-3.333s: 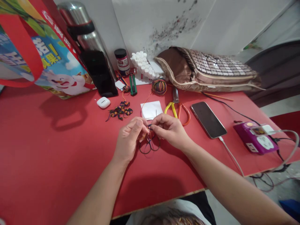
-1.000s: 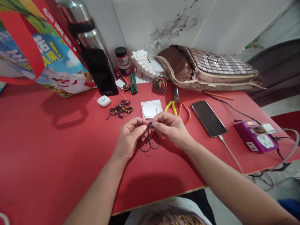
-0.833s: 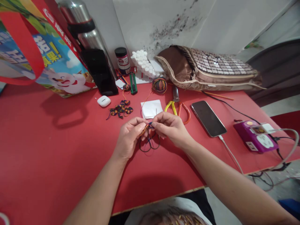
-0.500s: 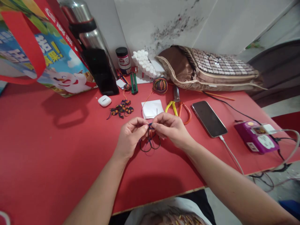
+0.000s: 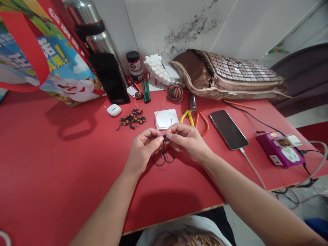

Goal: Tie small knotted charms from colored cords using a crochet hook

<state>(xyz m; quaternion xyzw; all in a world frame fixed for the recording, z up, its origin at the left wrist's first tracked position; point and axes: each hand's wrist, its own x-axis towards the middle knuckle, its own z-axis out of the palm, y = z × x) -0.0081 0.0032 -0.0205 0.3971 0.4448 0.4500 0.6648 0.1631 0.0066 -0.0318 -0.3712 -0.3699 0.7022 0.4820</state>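
Head view: at the frame's centre, my left hand [image 5: 139, 152] and right hand [image 5: 191, 141] are pinching the dark cord [image 5: 159, 165] between the fingers, apparently working it; any next move is calling for steady fingertips.

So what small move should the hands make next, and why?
Probably ease the left hand and right hand slightly apart to snug the dark cord: the fingers of both pinch it close together, while open loops hang below.

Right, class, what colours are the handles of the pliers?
The pliers' handles are yellow and orange, shown best in the head view.
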